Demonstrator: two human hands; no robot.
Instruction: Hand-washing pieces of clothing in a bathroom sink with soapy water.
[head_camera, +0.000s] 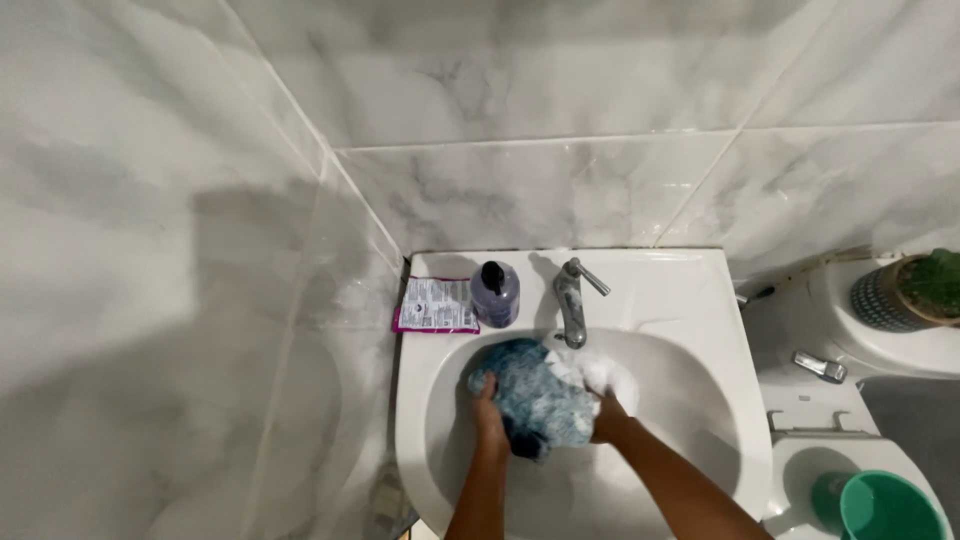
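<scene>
The setting is a bathroom corner clad in glossy grey-veined marble tiles (520, 190), with a white ceramic basin (690, 300) mounted against the rear wall. On the basin's rear ledge, from left to right, are a flat printed sachet with a magenta border (435, 305), a dark purple pump bottle (495, 293) just beside it, and a chrome single-lever tap (572, 300) whose spout points down into the bowl. Inside the bowl, directly below the spout, lies a bunched blue and white cloth (535, 395), with white lather on its upper right part near the tap. The left hand (487, 408) is closed on the left edge of the cloth, fingers curled into the fabric. The right hand (607, 405) grips the right side of the cloth, and lather partly covers its fingers. Both forearms enter from the bottom edge of the view and converge on the cloth, screening part of the bowl's floor. To the right of the basin stands a white toilet cistern (900, 345) with a chrome flush lever (820, 367); a small green plant in a dark patterned pot (905, 295) rests on its lid. At the lower right corner a teal bucket (890, 508) sits over the toilet bowl, well apart from the hands
</scene>
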